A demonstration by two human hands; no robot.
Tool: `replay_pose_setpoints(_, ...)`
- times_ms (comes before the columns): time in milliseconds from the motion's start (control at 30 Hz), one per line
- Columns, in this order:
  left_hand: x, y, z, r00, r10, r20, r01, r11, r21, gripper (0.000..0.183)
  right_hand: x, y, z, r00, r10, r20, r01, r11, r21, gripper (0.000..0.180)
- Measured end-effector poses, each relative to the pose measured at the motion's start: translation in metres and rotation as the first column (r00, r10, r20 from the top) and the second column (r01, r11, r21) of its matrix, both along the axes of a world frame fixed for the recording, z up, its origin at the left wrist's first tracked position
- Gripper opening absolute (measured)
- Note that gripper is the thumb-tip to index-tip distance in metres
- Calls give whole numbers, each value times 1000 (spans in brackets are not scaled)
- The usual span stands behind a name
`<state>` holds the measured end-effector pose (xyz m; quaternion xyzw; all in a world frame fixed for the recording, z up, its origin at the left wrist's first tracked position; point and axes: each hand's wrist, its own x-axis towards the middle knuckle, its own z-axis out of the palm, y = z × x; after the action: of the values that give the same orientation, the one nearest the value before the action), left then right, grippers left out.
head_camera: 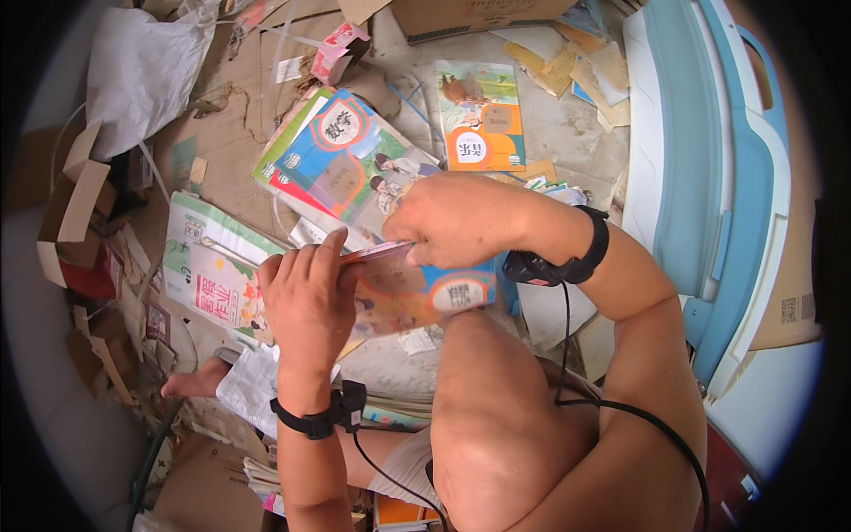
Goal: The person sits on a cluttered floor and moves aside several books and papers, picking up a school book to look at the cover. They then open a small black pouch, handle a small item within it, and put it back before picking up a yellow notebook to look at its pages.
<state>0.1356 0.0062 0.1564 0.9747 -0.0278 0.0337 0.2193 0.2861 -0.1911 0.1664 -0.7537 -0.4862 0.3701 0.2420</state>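
Observation:
My left hand (309,286) and my right hand (452,216) grip the upper edge of a thin blue-and-orange textbook (399,292) between them, its cover facing me and tilted. Just beyond it, a blue math textbook (346,159) lies on top of several overlapping books. To the left rests a pale summer homework book (213,272), partly under my left hand. An orange-and-green music textbook (482,120) lies flat farther off, on the floor. Each wrist wears a black strap with a small cabled device.
A blue-and-white plastic piece (685,146) stands along the right. Opened small cardboard boxes (86,199) and a white sack (149,80) are at the left, a large cardboard box (479,16) at the top. Paper scraps (598,73) litter the floor; my knee rises close below the held book.

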Motion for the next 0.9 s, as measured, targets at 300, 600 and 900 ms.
replay_pose_setpoints(300, -49, 32, -49, 740, 255, -623, -673, 304, -675, 28, 34, -8, -85, 314, 65, -947, 421, 885, 200, 97)
replay_pose_setpoints(600, -91, 14, -101, 650, 290, -702, -730, -16, -683, 23, 30, -13, -99, 181, 17, -983, 381, 920, 86, 89)
replay_pose_setpoints(900, -78, -4, -127, 561, 301, -771, -610, -480, -631, 21, 34, -34, -185, 608, -153, -779, 349, 933, 89, 53)
